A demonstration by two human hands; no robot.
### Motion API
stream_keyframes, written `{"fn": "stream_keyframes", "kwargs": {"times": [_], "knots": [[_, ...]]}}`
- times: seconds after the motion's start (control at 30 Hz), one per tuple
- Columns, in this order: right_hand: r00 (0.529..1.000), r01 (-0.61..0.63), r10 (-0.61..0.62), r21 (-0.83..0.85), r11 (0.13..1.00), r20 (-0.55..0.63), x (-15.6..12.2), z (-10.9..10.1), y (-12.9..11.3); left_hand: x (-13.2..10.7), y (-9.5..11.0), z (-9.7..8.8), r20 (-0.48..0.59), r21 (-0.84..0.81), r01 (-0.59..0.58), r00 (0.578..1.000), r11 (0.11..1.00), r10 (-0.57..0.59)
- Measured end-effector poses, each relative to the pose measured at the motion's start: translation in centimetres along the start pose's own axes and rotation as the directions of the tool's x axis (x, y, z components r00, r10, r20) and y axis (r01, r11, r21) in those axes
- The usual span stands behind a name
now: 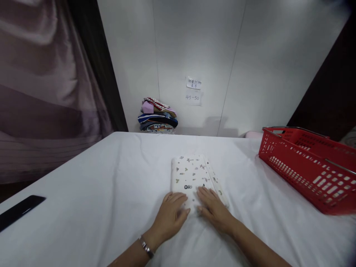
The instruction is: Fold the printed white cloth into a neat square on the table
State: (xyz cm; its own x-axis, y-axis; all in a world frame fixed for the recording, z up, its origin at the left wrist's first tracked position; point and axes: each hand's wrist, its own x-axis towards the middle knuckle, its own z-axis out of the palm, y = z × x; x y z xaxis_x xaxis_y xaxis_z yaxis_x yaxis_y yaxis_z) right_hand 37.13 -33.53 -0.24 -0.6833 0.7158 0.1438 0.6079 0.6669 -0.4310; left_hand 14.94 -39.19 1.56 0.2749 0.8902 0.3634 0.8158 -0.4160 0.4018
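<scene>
– where's the folded cloth (pixel 191 170)?
– mid-way across the white surface (pixel 83 207), with the red basket (pixel 297 167) off to its right.
– is it being held?
– no, the left grip (pixel 169 215) lies loose, fingers on its near left corner; the right grip (pixel 215 209) rests flat on the near right part.
– and far left?
– a dark phone (pixel 20 211).

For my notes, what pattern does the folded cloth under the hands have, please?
The folded cloth has scattered, mostly plant-like prints on white, clearest in the head view.
</scene>
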Motion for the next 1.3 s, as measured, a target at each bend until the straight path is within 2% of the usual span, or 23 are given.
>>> {"fn": "stream_keyframes", "kwargs": {"times": [0.1, 0.23, 0.4, 0.5, 0.6, 0.7, 0.8, 0.93, 1.0, 1.13, 1.23, 1.3], "knots": [[0.998, -0.028, 0.031, 0.048, 0.998, -0.055, 3.1, -0.7, -0.2, 3.1, -0.1, 0.4, 0.009, -0.031, 0.026, 1.000, 0.999, -0.026], [0.996, -0.045, 0.046, 0.013, 0.999, -0.082, 8.9, -1.2, -0.5, 5.4, -0.8, 2.5, 0.120, 0.053, 0.109, 0.986, 0.993, -0.114], [0.998, -0.050, 0.045, -0.093, 0.994, -0.050, 16.4, -1.0, -1.3, 4.9, -1.5, 4.2, 0.143, 0.093, 0.113, 0.982, 0.989, -0.126], [0.997, -0.073, 0.075, -0.145, 0.987, 0.008, 20.2, 0.3, -1.0, 4.5, -1.6, 4.3, 0.159, 0.099, 0.132, 0.976, 0.986, -0.146], [0.993, -0.066, 0.081, -0.176, 0.982, 0.081, 22.6, 2.0, -0.1, 4.7, -1.8, 4.4, 0.182, 0.105, 0.134, 0.972, 0.985, -0.151], [0.992, -0.055, 0.074, -0.184, 0.981, 0.098, 23.5, 3.2, 0.8, 5.0, -1.8, 4.5, 0.201, 0.120, 0.140, 0.966, 0.983, -0.162], [0.994, -0.051, 0.067, -0.170, 0.984, 0.087, 23.7, 3.5, 1.1, 5.1, -1.9, 4.7, 0.205, 0.126, 0.136, 0.966, 0.983, -0.160], [0.991, -0.035, 0.050, -0.114, 0.993, 0.123, 23.5, 2.5, 1.2, 5.0, -2.2, 5.0, 0.198, 0.127, 0.123, 0.969, 0.984, -0.147], [0.994, -0.033, 0.044, -0.118, 0.992, 0.095, 23.1, 1.7, 1.6, 4.8, -2.4, 5.1, 0.183, 0.121, 0.108, 0.975, 0.987, -0.129], [0.990, -0.142, 0.141, -0.251, 0.957, -0.024, 21.9, 0.3, 3.7, 4.8, -2.7, 5.4, 0.167, 0.114, 0.099, 0.979, 0.989, -0.117], [0.974, -0.213, 0.227, -0.273, 0.938, 0.022, 21.4, 0.2, 5.5, 4.9, -2.6, 5.4, 0.179, 0.113, 0.107, 0.976, 0.988, -0.127], [0.972, -0.211, 0.231, -0.256, 0.943, 0.048, 21.4, 0.4, 6.2, 5.0, -2.5, 5.2, 0.188, 0.119, 0.110, 0.973, 0.987, -0.131]]}}
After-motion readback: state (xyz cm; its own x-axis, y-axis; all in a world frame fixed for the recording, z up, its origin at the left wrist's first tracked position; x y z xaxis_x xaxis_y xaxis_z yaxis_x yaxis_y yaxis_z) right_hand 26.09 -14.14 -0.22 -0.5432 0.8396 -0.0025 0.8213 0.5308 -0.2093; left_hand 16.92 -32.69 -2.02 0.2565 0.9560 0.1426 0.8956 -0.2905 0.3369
